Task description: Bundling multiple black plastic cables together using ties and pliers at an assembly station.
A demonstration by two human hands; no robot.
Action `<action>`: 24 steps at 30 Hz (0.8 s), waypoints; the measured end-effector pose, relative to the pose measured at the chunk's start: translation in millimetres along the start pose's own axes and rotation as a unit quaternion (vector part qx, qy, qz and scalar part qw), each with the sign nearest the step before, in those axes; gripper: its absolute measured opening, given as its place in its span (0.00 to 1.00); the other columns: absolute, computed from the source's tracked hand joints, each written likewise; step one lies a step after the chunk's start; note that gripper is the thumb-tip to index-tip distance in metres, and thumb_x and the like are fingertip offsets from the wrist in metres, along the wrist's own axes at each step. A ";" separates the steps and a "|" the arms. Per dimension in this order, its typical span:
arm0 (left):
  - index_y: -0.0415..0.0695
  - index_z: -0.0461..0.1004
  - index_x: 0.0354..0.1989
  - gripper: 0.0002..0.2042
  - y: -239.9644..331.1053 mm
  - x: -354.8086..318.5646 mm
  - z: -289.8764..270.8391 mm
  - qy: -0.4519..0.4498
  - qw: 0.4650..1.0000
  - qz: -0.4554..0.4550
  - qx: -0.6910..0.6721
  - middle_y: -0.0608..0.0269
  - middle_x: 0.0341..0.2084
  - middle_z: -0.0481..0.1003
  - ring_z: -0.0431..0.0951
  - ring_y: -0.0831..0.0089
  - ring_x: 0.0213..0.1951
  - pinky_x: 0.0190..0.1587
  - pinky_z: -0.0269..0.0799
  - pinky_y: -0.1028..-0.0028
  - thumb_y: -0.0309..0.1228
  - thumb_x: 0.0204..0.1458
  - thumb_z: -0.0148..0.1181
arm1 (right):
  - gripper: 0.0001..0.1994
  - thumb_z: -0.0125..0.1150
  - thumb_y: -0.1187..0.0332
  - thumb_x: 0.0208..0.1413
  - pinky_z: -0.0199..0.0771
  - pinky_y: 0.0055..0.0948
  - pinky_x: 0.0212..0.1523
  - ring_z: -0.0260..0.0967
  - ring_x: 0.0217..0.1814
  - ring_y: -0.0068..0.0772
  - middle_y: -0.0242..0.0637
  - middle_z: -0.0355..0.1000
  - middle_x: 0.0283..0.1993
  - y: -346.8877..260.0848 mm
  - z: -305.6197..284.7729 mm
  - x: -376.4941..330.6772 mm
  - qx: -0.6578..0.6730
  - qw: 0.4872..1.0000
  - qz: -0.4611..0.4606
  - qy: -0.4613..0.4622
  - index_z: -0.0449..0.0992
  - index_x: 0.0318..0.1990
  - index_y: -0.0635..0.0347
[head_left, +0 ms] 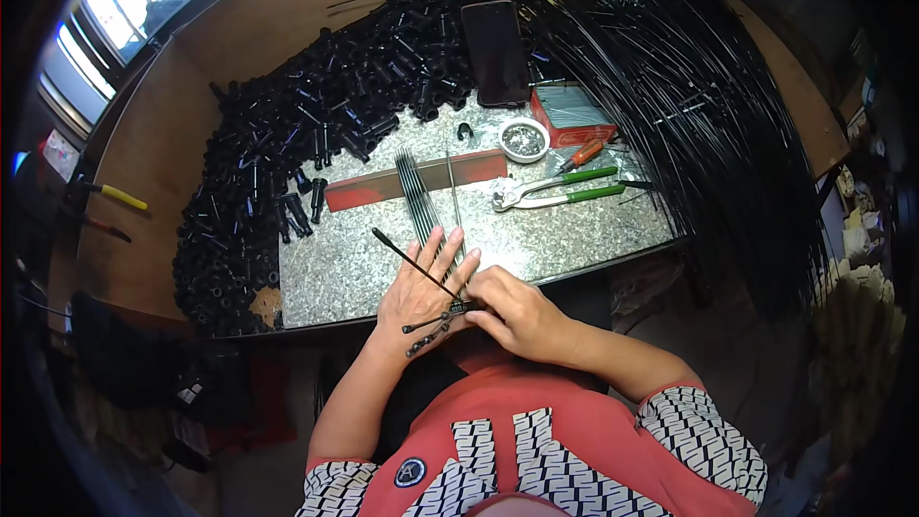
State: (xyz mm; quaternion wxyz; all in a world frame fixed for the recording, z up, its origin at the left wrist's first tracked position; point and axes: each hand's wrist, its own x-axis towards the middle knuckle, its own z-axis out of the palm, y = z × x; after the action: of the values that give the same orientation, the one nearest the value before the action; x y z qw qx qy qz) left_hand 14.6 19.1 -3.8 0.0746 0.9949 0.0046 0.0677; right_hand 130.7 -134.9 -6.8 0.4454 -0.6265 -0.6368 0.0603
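Observation:
My left hand lies with its fingers stretched out over the near ends of several thin metal rods. Its thumb is hidden. A long black rod and shorter black pieces cross the back of this hand and meet at a small black ribbed part. My right hand is closed, thumb and fingers pinched against that part from the right. Under the thin rods, farther out, lies a reddish-brown bar. A single metal rod leans across the bar to their right.
Black plastic tubes are heaped at the left and back. Long black rods pile up at the right. On the speckled board are green-handled pincers, an orange-handled screwdriver and a white bowl. A phone lies behind.

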 end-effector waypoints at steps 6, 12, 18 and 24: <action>0.47 0.59 0.63 0.36 -2.3 -1.5 6.3 0.006 1.000 0.003 0.003 0.51 0.64 0.55 0.52 0.51 0.66 0.65 0.49 0.51 0.46 0.45 0.62 | 0.11 0.61 0.78 0.49 0.72 0.33 0.36 0.71 0.36 0.44 0.44 0.69 0.37 -6.2 -12.6 6.3 0.024 0.999 -0.036 0.013 0.71 0.41 0.65; 0.46 0.62 0.62 0.34 -2.1 0.7 1.2 0.045 0.999 0.017 0.005 0.58 0.62 0.61 0.55 0.54 0.65 0.64 0.51 0.51 0.52 0.49 0.56 | 0.12 0.62 0.80 0.48 0.72 0.30 0.32 0.71 0.33 0.39 0.43 0.71 0.36 -0.6 -33.6 11.1 0.002 0.998 0.004 0.067 0.72 0.42 0.64; 0.44 0.65 0.59 0.32 -3.2 -1.3 5.3 0.054 0.998 0.014 0.008 0.55 0.61 0.61 0.57 0.56 0.65 0.64 0.51 0.54 0.52 0.50 0.55 | 0.12 0.63 0.79 0.48 0.72 0.29 0.32 0.70 0.33 0.37 0.42 0.70 0.37 6.0 -30.6 3.5 0.015 0.999 0.025 0.038 0.72 0.41 0.63; 0.43 0.63 0.60 0.32 -8.8 -2.2 16.2 0.064 0.995 0.031 0.071 0.53 0.62 0.61 0.59 0.57 0.64 0.63 0.55 0.56 0.47 0.47 0.56 | 0.08 0.61 0.71 0.50 0.70 0.37 0.36 0.68 0.35 0.44 0.42 0.66 0.34 7.3 -10.5 -4.6 0.014 0.998 0.018 -0.067 0.71 0.36 0.64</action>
State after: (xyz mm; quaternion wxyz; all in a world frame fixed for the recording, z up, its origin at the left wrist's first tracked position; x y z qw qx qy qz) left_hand 14.7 25.3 -21.2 0.0013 0.9910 -0.0167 0.1330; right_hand 142.0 -142.3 -7.4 0.4095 -0.6259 -0.6530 0.1189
